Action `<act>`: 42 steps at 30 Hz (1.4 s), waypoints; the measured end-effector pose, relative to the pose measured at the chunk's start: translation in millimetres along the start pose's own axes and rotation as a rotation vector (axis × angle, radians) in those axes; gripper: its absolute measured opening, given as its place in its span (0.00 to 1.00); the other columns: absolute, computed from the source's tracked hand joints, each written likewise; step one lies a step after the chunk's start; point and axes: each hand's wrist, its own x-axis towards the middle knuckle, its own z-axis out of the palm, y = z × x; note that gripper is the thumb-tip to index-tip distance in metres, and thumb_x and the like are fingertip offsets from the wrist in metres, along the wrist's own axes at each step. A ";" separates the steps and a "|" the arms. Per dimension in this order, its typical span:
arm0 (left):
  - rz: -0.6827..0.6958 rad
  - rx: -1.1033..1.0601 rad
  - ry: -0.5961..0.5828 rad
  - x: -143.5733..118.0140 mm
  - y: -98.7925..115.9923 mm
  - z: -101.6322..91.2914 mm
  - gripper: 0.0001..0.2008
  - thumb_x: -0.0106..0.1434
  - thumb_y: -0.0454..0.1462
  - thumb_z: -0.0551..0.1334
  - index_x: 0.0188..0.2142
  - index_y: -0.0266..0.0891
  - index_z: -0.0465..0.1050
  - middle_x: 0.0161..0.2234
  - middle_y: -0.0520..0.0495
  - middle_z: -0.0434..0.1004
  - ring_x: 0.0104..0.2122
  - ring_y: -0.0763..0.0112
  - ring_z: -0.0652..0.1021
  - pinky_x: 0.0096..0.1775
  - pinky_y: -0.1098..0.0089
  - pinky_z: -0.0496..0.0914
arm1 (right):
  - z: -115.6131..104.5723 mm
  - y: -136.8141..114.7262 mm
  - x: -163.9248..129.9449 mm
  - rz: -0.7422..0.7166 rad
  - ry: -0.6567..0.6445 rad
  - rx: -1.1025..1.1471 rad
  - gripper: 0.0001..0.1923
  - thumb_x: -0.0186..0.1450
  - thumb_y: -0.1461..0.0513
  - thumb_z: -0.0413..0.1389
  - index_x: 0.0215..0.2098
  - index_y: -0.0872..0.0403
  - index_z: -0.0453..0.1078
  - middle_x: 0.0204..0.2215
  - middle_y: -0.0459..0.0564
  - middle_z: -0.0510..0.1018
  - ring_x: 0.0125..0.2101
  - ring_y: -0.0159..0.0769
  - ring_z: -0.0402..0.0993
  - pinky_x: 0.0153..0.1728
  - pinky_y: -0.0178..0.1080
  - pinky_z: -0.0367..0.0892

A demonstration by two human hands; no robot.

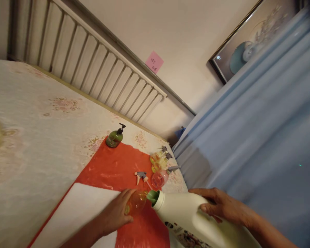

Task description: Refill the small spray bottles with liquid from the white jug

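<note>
My left hand (119, 210) is closed around a small clear bottle (138, 202), which is tilted with its mouth toward the right. A little yellowish liquid shows at the bottle's base. My right hand (219, 206) grips a large pale-green detergent jug (179, 206) by its handle. That jug is tipped to the left, its green spout (153, 196) right at the bottle's mouth; whether they touch I cannot tell. Just beyond the bottle, a loose trigger sprayer head (141, 175) lies on the red sheet (116, 168).
A green pump bottle (114, 138) stands at the sheet's far corner. Spray bottles with yellow liquid (158, 162) and one with pink liquid (160, 178) stand at the right. White board (85, 210) lies on the sheet. A blue curtain (248, 137) hangs to the right; a radiator (93, 58) is behind the table.
</note>
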 end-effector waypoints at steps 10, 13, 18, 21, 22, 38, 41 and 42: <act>0.027 0.001 0.002 0.8 -1.4 -0.4 0.43 0.44 0.31 0.63 0.61 0.49 0.56 0.61 0.47 0.64 0.61 0.54 0.64 0.62 0.57 0.58 | 0.2 -0.9 1.2 -0.006 -0.002 0.016 0.34 0.61 0.43 0.56 0.59 0.51 0.67 0.31 0.48 0.74 0.24 0.29 0.64 0.21 0.29 0.60; 0.030 0.001 0.009 1.8 -5.0 1.6 0.44 0.44 0.31 0.63 0.62 0.48 0.56 0.62 0.47 0.63 0.61 0.53 0.64 0.62 0.57 0.59 | -0.4 -2.6 1.0 -0.004 -0.007 0.028 0.34 0.61 0.43 0.57 0.58 0.52 0.68 0.30 0.48 0.73 0.24 0.30 0.63 0.21 0.30 0.60; 0.046 0.007 0.012 2.4 -8.7 3.2 0.43 0.44 0.31 0.64 0.61 0.48 0.56 0.62 0.46 0.63 0.61 0.54 0.64 0.62 0.58 0.58 | -0.9 -1.4 0.5 0.007 0.000 0.024 0.35 0.60 0.42 0.57 0.59 0.53 0.67 0.29 0.48 0.74 0.23 0.29 0.62 0.21 0.30 0.59; 0.028 0.009 0.011 2.1 -7.4 2.5 0.43 0.44 0.32 0.64 0.61 0.47 0.56 0.63 0.46 0.62 0.62 0.55 0.64 0.62 0.59 0.58 | -1.0 0.8 0.8 0.009 0.002 0.018 0.35 0.61 0.42 0.57 0.59 0.52 0.66 0.29 0.47 0.73 0.22 0.28 0.61 0.21 0.30 0.59; 0.022 0.009 0.007 2.0 -6.5 2.0 0.43 0.44 0.32 0.64 0.62 0.47 0.56 0.63 0.46 0.62 0.62 0.54 0.64 0.62 0.59 0.58 | -1.1 1.4 0.9 0.003 -0.005 0.019 0.34 0.61 0.43 0.56 0.59 0.52 0.66 0.29 0.47 0.73 0.22 0.28 0.61 0.21 0.30 0.59; 0.007 0.006 -0.002 1.3 -1.5 -1.0 0.43 0.44 0.32 0.64 0.61 0.48 0.57 0.62 0.47 0.63 0.61 0.53 0.65 0.62 0.59 0.59 | -2.1 0.9 1.2 -0.007 -0.014 0.040 0.32 0.62 0.45 0.57 0.59 0.51 0.67 0.30 0.47 0.74 0.24 0.28 0.63 0.21 0.29 0.60; 0.017 0.004 0.004 1.2 -3.2 -0.2 0.43 0.44 0.32 0.64 0.61 0.48 0.56 0.62 0.46 0.63 0.61 0.53 0.64 0.62 0.59 0.59 | -2.3 2.2 1.7 0.001 -0.009 0.029 0.33 0.62 0.44 0.57 0.60 0.51 0.66 0.31 0.47 0.74 0.24 0.28 0.63 0.21 0.29 0.60; 0.027 0.001 0.003 1.1 -4.0 0.0 0.43 0.44 0.32 0.64 0.61 0.49 0.56 0.62 0.47 0.63 0.61 0.53 0.64 0.62 0.58 0.58 | -2.4 2.7 2.0 0.004 -0.010 0.023 0.33 0.62 0.44 0.57 0.60 0.51 0.66 0.31 0.48 0.75 0.23 0.28 0.62 0.21 0.29 0.60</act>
